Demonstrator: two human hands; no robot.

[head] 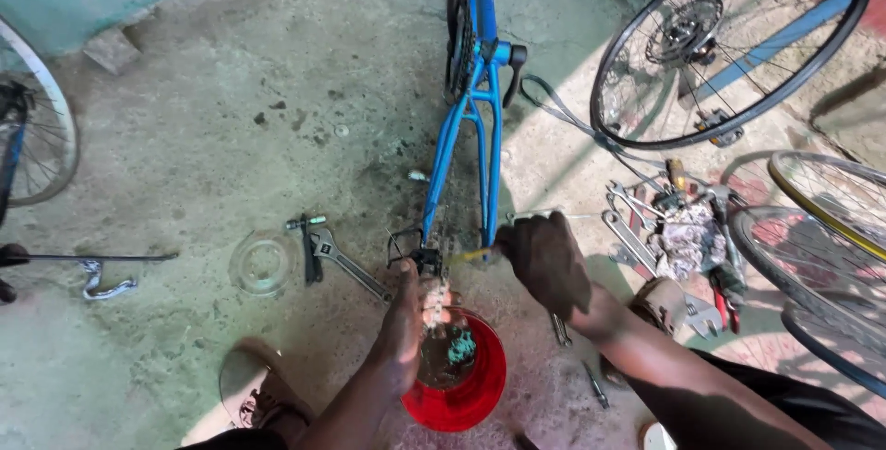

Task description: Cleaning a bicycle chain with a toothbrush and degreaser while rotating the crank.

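Forearms are reaching in from the bottom of the view, both extending forward over the concrete floor (231,118). Beyond the grips, the blue frame (466,127) is lying inverted on the floor, its rear stays running away from the person, with the chain end sitting right at the left grip. Directly under that grip the red bowl (471,395) is sitting, holding dark liquid and something greenish.

Left hand (406,325) is closing around a grimy part at the dropout (426,261); the grip is wrapped tight, fingers curled, wrist bent slightly upward, though what exactly it is clutching is too dirty to tell. Right hand (546,261) is coming in from the right with the wrist level, its grip closed on a thin yellowish tool (472,254) whose tip is pointing left toward the dropout.

Judging risk: the tool tip is working just beside the left fingers, so a slip could be jabbing them. Greasy skin is likely making both grips unsure. The bowl is standing close under the left wrist, and a knock could be spilling it. To the left of the grips an adjustable wrench (346,261) is lying; to the right spanners (628,219) are crowding the floor, near enough to snag an elbow.
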